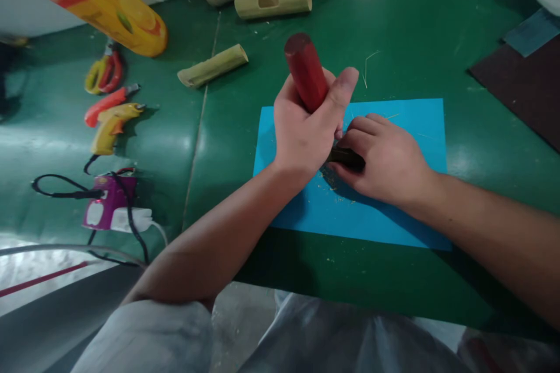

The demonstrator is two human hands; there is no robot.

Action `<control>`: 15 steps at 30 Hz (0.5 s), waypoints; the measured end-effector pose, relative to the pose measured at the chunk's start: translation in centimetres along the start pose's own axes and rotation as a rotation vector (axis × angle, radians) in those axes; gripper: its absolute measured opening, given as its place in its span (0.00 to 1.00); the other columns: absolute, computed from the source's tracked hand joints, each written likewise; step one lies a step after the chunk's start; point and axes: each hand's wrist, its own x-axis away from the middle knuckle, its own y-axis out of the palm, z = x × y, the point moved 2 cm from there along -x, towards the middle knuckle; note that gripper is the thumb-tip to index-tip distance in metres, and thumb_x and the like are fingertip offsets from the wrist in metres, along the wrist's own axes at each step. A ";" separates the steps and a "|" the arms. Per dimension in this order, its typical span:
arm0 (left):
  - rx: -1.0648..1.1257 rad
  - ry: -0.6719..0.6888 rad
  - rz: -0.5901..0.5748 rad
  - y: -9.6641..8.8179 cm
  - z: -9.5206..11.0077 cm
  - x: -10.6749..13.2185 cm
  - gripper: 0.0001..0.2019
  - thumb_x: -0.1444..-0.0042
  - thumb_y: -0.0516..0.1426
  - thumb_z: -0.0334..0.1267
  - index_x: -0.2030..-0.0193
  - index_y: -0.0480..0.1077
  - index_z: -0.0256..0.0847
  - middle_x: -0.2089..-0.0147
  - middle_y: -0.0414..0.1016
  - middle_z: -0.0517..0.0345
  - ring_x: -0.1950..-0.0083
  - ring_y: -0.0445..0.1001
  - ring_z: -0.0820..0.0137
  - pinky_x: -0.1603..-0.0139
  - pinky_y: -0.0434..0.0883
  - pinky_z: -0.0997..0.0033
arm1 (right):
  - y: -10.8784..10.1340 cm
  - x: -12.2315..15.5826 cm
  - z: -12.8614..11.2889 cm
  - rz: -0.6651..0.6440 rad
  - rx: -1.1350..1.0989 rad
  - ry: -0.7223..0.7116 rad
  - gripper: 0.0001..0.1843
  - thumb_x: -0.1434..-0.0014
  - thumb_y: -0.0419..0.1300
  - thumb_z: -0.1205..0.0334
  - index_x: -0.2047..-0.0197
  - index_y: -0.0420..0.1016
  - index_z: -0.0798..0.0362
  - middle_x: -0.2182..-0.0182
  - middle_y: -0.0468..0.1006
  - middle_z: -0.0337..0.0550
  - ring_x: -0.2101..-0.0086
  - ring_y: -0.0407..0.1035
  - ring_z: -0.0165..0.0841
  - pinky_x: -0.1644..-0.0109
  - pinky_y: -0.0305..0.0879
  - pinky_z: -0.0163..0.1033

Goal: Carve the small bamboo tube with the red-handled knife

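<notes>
My left hand (301,128) is wrapped round a thick red cylinder (306,70), its thumb sticking out to the right. The cylinder stands tilted, with its flat upper end facing me; its lower part is hidden by the hand. Close beside it, my right hand (380,157) grips a dark, narrow handle-like piece (347,158), whose far end disappears behind my left wrist. Both hands are over a blue sheet (406,221) on the green table. Small yellowish shavings (332,180) lie scattered on the sheet below the hands.
Bamboo tubes with cut openings (273,3) lie at the back; a shorter bamboo piece (214,67) is nearer. To the left are an orange drink bottle (118,11), scissors (104,73), glue guns (114,125) and a purple power block (105,204) with cables. A dark sheet (520,81) is right.
</notes>
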 end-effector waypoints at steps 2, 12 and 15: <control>-0.013 -0.017 -0.013 0.2 0.2 0.2 0.21 0.34 0.70 0.46 0.71 0.65 0.47 0.81 0.63 0.68 0.80 0.62 0.73 0.75 0.59 0.64 | 0.1 0.0 0.0 0.014 -0.012 -0.006 0.08 0.34 0.64 0.57 0.61 0.80 0.53 0.61 0.81 0.53 0.58 0.71 0.46 0.53 0.66 0.51; -0.277 0.143 -0.091 -1.4 0.8 -0.1 0.18 0.37 0.70 0.39 0.74 0.69 0.46 0.74 0.67 0.63 0.69 0.64 0.71 0.63 0.67 0.63 | -0.1 0.1 0.2 0.027 -0.044 0.004 0.07 0.35 0.65 0.57 0.63 0.79 0.51 0.61 0.81 0.51 0.59 0.71 0.45 0.54 0.65 0.50; -0.315 0.114 -0.139 -2.1 0.5 -0.4 0.20 0.36 0.70 0.46 0.75 0.69 0.45 0.74 0.67 0.64 0.70 0.64 0.72 0.64 0.67 0.65 | -0.1 0.1 0.3 0.033 -0.029 0.000 0.07 0.36 0.66 0.57 0.63 0.79 0.51 0.62 0.81 0.51 0.59 0.71 0.45 0.53 0.65 0.50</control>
